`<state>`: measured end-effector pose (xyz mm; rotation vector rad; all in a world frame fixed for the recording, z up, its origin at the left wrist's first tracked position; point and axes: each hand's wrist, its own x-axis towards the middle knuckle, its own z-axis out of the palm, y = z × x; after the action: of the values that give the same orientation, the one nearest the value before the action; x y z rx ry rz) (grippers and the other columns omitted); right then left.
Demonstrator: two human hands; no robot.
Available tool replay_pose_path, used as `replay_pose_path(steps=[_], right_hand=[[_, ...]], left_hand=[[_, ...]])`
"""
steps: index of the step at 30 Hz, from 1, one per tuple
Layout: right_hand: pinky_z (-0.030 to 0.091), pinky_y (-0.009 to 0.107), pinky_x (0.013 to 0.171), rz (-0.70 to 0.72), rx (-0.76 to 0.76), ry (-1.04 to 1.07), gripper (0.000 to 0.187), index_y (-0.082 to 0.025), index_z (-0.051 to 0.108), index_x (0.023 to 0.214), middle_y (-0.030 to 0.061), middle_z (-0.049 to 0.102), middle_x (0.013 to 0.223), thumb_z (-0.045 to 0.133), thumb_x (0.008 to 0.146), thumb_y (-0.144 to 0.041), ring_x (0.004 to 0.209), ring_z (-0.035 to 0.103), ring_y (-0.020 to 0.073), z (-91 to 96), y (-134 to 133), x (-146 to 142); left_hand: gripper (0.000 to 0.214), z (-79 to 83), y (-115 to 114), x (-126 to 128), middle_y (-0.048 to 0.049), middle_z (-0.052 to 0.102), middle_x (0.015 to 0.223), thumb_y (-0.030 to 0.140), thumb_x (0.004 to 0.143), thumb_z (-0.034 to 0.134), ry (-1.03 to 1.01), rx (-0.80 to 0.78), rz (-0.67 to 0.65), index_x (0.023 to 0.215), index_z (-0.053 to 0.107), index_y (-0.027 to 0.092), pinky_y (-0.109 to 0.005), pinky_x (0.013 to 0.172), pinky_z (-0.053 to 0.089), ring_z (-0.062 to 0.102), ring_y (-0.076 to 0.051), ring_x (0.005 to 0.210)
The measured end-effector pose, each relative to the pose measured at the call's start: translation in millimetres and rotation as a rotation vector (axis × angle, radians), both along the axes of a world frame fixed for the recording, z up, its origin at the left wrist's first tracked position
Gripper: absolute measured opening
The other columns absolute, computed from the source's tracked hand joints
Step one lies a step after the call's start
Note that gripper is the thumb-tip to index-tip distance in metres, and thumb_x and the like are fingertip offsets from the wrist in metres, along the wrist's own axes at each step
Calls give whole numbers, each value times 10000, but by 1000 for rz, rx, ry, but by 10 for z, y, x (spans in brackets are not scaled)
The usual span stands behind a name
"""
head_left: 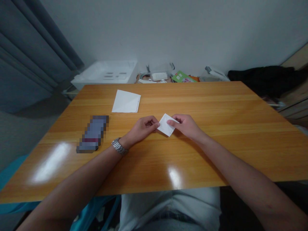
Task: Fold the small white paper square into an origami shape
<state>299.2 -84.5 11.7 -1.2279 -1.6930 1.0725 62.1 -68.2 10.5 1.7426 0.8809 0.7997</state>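
Note:
A small square of white paper [165, 126], seemingly folded, is held a little above the wooden table between both hands, one corner towards the far side. My left hand [143, 128] pinches its left corner between thumb and fingers; a metal watch [119, 146] is on that wrist. On the other side, my right hand [186, 125] grips the paper with the thumb on top and the fingers beneath, where they are partly hidden. Beyond the left hand lies a larger white sheet [125, 102] with a perforated right edge, flat on the table.
On the left of the wooden table [216, 106] lies a pixelated, phone-like dark object [93, 133]. Behind the far edge are a white foam tray [108, 71], a green packet or booklet [183, 77] and dark cloth [264, 78]. A grey curtain [31, 48] hangs at the left.

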Motion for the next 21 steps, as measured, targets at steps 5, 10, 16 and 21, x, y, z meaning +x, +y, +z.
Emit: replay_pose_path(steps=[5, 10, 16, 21], right_hand=[[381, 276, 615, 17, -12, -22, 388, -172, 683, 797, 19, 650, 739, 675, 867, -553, 670, 542, 154, -26, 7, 6], [372, 273, 606, 44, -28, -19, 389, -166, 686, 821, 18, 647, 747, 671, 876, -551, 665, 536, 149, -16, -9, -7], [360, 270, 587, 82, -45, -13, 399, -159, 686, 817, 16, 638, 732, 675, 873, -555, 645, 526, 143, -8, -44, -45], [435, 288, 644, 51, -28, 94, 407, -168, 706, 817, 33, 689, 772, 671, 868, -570, 690, 583, 160, 0, -23, -47]], left_hand=[[328, 6, -15, -11, -38, 682, 799, 472, 916, 667, 7, -12, -14, 884, 639, 147, -234, 652, 495, 625, -130, 716], [327, 79, -52, 10, -51, 699, 860, 469, 933, 636, 78, 65, 9, 937, 671, 144, -236, 656, 483, 615, -137, 742], [300, 87, -59, 38, -32, 666, 805, 435, 943, 629, 58, 89, 30, 864, 643, 146, -229, 646, 465, 586, -126, 713], [294, 44, -22, 11, -26, 648, 805, 425, 946, 630, 35, 69, 48, 870, 632, 142, -229, 643, 443, 573, -123, 719]])
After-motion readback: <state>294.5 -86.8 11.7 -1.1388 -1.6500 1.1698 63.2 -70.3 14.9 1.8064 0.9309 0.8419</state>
